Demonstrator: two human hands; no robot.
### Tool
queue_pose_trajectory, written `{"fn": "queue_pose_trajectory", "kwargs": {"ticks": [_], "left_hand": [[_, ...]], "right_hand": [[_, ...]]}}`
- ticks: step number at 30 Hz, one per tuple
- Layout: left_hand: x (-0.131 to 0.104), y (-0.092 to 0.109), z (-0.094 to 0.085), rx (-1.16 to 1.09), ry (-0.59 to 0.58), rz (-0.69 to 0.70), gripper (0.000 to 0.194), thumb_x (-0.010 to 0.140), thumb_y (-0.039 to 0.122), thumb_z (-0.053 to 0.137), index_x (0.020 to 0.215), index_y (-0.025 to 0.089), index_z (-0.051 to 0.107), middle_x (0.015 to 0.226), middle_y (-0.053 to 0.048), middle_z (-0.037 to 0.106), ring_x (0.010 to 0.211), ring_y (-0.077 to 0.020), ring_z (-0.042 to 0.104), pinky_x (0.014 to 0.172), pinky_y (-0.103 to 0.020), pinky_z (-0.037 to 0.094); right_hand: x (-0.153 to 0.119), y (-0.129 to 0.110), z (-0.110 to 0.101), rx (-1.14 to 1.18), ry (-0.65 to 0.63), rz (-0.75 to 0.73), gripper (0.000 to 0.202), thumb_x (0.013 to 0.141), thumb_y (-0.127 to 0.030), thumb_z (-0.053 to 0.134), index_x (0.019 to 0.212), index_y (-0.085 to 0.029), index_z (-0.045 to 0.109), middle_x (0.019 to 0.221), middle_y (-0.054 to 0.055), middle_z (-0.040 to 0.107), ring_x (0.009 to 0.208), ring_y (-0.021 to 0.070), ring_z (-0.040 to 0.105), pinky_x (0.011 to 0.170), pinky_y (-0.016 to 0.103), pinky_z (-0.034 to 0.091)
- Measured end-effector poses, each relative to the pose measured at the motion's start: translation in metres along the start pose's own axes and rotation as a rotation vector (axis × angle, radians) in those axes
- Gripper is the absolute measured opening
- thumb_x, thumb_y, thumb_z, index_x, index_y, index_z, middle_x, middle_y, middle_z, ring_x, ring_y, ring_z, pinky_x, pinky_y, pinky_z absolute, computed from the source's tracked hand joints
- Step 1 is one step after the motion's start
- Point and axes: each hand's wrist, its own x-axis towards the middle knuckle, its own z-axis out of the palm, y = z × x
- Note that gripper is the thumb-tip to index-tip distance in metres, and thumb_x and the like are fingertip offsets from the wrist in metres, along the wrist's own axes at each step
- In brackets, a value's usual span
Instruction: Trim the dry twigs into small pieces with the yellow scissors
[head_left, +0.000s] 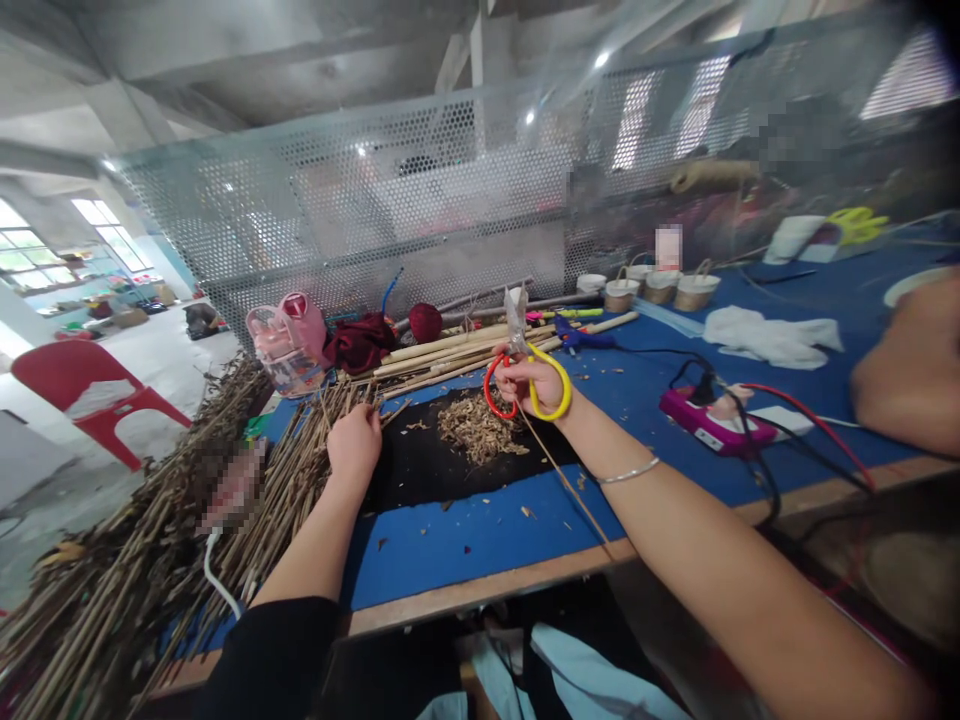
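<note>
My right hand (525, 385) is closed on scissors with one red and one yellow handle loop (561, 385); the blades point up. A thin stalk (566, 485) slants down from this hand to the table's front edge. At the edge of a heap of dry stalks (300, 480), my left hand (355, 440) has its fingers curled, and a short piece of stalk shows just beyond them. What those fingers grip is partly hidden. Between the hands, a pile of short clippings (476, 428) lies on a black mat (397, 470).
Peeled sticks (442, 350) and a blue glue gun (581, 335) lie behind the hands. A purple power strip (716, 420) with cables and white gloves (772, 335) are at right. Another person's arm (911, 370) reaches in there. A pink bag (289, 345) stands back left.
</note>
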Motion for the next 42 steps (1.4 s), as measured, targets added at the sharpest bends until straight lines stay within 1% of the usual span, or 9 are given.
{"fn": "queue_pose_trajectory", "kwargs": {"ticks": [4,8,11,16,27,33,38,40,42], "left_hand": [[-0.006,0.007,-0.002,-0.246,0.075,0.198,0.031,0.083,0.033,0.042,0.095,0.016,0.065,0.092,-0.009,0.065,0.085,-0.0187,0.06,0.079,-0.028,0.044],[-0.012,0.021,-0.002,-0.382,-0.187,0.495,0.029,0.081,0.029,0.05,0.106,0.02,0.061,0.093,-0.005,0.064,0.085,-0.0147,0.058,0.079,-0.025,0.045],[-0.01,0.02,0.001,-0.263,-0.197,0.398,0.042,0.078,0.021,0.051,0.12,0.017,0.052,0.098,-0.007,0.062,0.088,-0.0167,0.058,0.081,-0.027,0.044],[0.0,0.0,0.005,-0.089,-0.301,0.262,0.027,0.077,0.022,0.052,0.1,0.021,0.065,0.099,-0.006,0.064,0.09,-0.0191,0.059,0.083,-0.026,0.043],[-0.003,0.012,0.01,-0.043,-0.313,0.259,0.022,0.082,0.026,0.044,0.085,0.021,0.066,0.098,-0.006,0.064,0.088,-0.0183,0.06,0.075,-0.026,0.044],[0.011,-0.008,-0.011,-0.082,-0.089,-0.03,0.032,0.085,0.033,0.036,0.092,0.012,0.06,0.086,-0.015,0.064,0.088,-0.0267,0.06,0.077,-0.037,0.044],[0.012,0.014,-0.038,-0.196,0.21,-0.02,0.062,0.076,0.029,0.052,0.13,0.004,0.033,0.136,-0.026,0.03,0.116,-0.0365,0.04,0.089,-0.045,0.037],[-0.001,0.042,-0.04,-0.488,0.037,0.098,0.046,0.077,0.033,0.052,0.116,0.009,0.051,0.117,-0.017,0.054,0.105,-0.0277,0.052,0.086,-0.037,0.041],[-0.019,0.07,-0.036,-0.88,-0.432,0.128,0.043,0.08,0.047,0.044,0.095,0.012,0.064,0.092,-0.011,0.066,0.08,-0.0206,0.061,0.068,-0.029,0.047]], "right_hand": [[0.0,-0.001,0.002,-0.006,0.003,0.001,0.033,0.059,-0.012,0.06,0.088,-0.022,0.048,0.051,-0.008,0.044,0.042,0.0056,0.035,0.039,0.017,0.023],[0.0,0.0,0.001,-0.014,-0.029,0.015,0.035,0.059,-0.013,0.059,0.091,-0.022,0.047,0.05,-0.009,0.044,0.041,0.0052,0.034,0.039,0.018,0.022],[0.0,0.0,-0.001,-0.018,-0.041,0.016,0.036,0.06,-0.013,0.058,0.092,-0.022,0.047,0.051,-0.009,0.045,0.041,0.0051,0.034,0.04,0.018,0.022],[0.001,0.003,-0.001,-0.025,-0.042,0.022,0.036,0.059,-0.013,0.059,0.092,-0.023,0.046,0.052,-0.009,0.045,0.042,0.0052,0.034,0.04,0.018,0.021],[-0.002,0.008,0.007,-0.076,-0.049,0.044,0.038,0.06,-0.012,0.06,0.094,-0.022,0.047,0.052,-0.009,0.044,0.041,0.0057,0.037,0.04,0.018,0.024],[-0.002,0.011,0.008,-0.071,-0.078,0.07,0.037,0.06,-0.013,0.06,0.093,-0.022,0.047,0.053,-0.009,0.045,0.042,0.0055,0.038,0.039,0.017,0.024],[-0.005,0.015,0.02,-0.096,-0.035,0.024,0.037,0.061,-0.015,0.061,0.094,-0.023,0.046,0.054,-0.009,0.045,0.042,0.0053,0.038,0.038,0.016,0.027],[-0.008,0.015,0.028,-0.11,-0.008,-0.012,0.036,0.063,-0.017,0.061,0.094,-0.024,0.045,0.057,-0.009,0.046,0.042,0.005,0.038,0.038,0.016,0.028],[-0.011,0.015,0.036,-0.139,0.01,-0.082,0.035,0.064,-0.018,0.06,0.095,-0.024,0.045,0.059,-0.009,0.046,0.042,0.0049,0.037,0.037,0.017,0.028]]}}
